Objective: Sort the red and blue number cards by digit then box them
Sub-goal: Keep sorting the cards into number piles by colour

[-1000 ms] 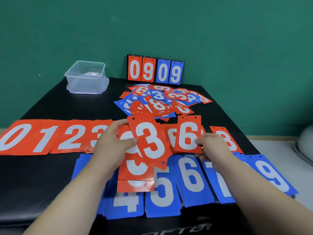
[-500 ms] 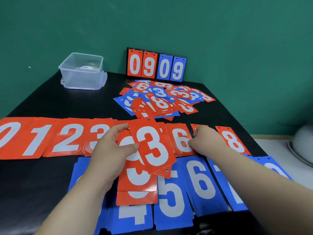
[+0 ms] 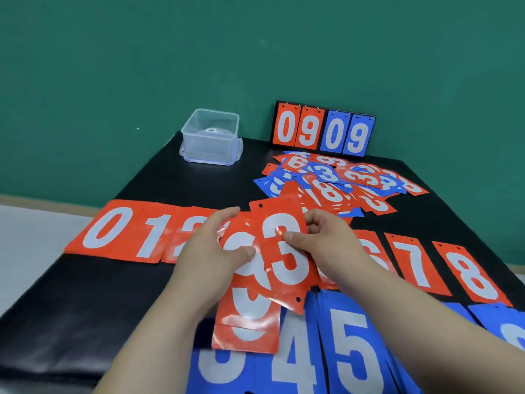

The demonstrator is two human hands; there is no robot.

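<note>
Head view notes. Your left hand (image 3: 210,251) is clamped on a fanned stack of red cards (image 3: 247,317), thumb across the front and fingers behind. The lower cards show only parts of white digits, so you cannot confirm them all as threes.

Your right hand (image 3: 326,245) pinches the top red 3 card (image 3: 287,268), thumb on its face, fingers curled behind its far edge. The card sits tilted, overlapping the stack, above the blue row (image 3: 349,351).

The red row runs from red 0 (image 3: 109,227) to red 8 (image 3: 471,274) on the black table (image 3: 85,294). Its 3 place is hidden under your hands.

- The cards look glossy and probably cling, so slide the top card sideways off the fan rather than lifting it.
- Read every digit before laying it down.
- Square the edges so the pile stays neat.

The unsorted pile (image 3: 335,183) lies near the scoreboard stand (image 3: 324,129). The clear box (image 3: 211,137) stands well apart at the back left, and boxing looks a long way off.
</note>
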